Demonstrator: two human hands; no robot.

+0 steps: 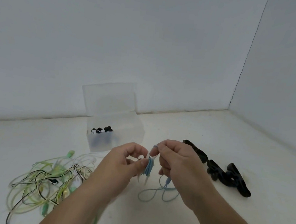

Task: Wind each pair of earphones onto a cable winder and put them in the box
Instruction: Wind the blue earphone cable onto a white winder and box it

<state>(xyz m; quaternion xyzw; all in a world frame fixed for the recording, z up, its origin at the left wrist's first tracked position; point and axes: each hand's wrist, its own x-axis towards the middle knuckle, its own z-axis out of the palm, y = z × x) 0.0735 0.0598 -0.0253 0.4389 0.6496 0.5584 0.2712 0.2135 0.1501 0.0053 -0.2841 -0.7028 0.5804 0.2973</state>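
Blue cable (149, 167) is bunched on a white winder (148, 157), pinched by the left hand (124, 161) above the desk (205, 136); the right hand (173, 162) grips its end. No writing is readable.

A bare staged work corner: plain white walls (151, 39) meet around a white counter (214, 137).

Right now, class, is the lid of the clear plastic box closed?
No: the clear plastic box stands with its lid hinged up and back, leaving the top open and dark items visible inside.
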